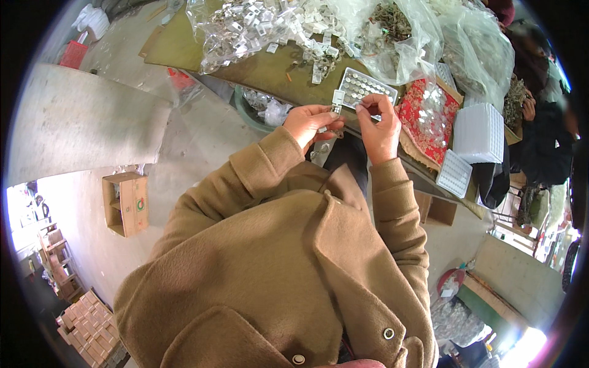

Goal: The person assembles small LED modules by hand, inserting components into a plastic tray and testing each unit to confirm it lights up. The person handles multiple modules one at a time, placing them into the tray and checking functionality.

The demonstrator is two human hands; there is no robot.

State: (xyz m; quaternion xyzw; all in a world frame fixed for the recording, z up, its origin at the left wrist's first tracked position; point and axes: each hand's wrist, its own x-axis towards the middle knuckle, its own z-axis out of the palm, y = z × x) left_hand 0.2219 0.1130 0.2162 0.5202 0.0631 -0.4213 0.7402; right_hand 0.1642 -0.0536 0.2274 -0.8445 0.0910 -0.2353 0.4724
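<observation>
A small white plastic clip with a thin metal piece hanging under it sits just above the middle of the frame, over the edge of the desk. The left hand pinches it from below with bent fingers, palm turned up a little. The right hand is right beside it, thumb and first finger pressed together on something too tiny to make out. Both brown coat sleeves reach up from the lower middle of the frame.

Just behind the hands lies a clear plastic tray with rows of small round pockets. To its right is a red patterned box full of small clear bits, and then a stack of white trays. At the top of the frame, clear plastic bags of white clips are heaped on the desk. A green bowl sits below the desk edge. A small cardboard box stands on the floor at the left.
</observation>
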